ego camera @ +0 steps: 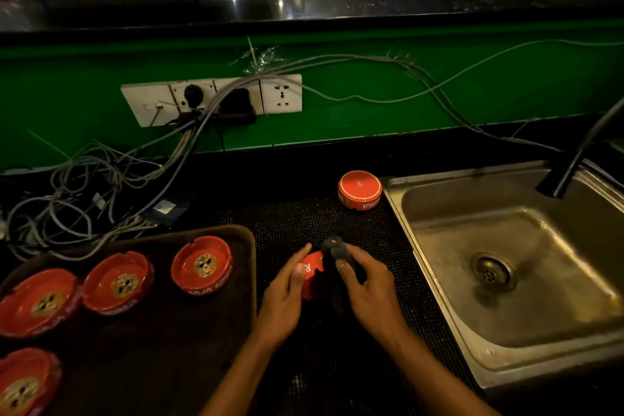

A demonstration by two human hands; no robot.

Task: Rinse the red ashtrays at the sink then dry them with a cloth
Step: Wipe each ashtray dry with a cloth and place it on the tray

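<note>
Left hand (287, 294) grips a red ashtray (312, 272) tipped on edge mid-bench; right hand (366, 284) pinches the dark cloth (335, 249) against it.

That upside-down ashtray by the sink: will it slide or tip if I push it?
The upside-down ashtray is low and wide, rim-down, so tipping looks unlikely. It sits on a textured mat, which probably resists sliding. Its glossy sides may be slippery if wet.
</note>
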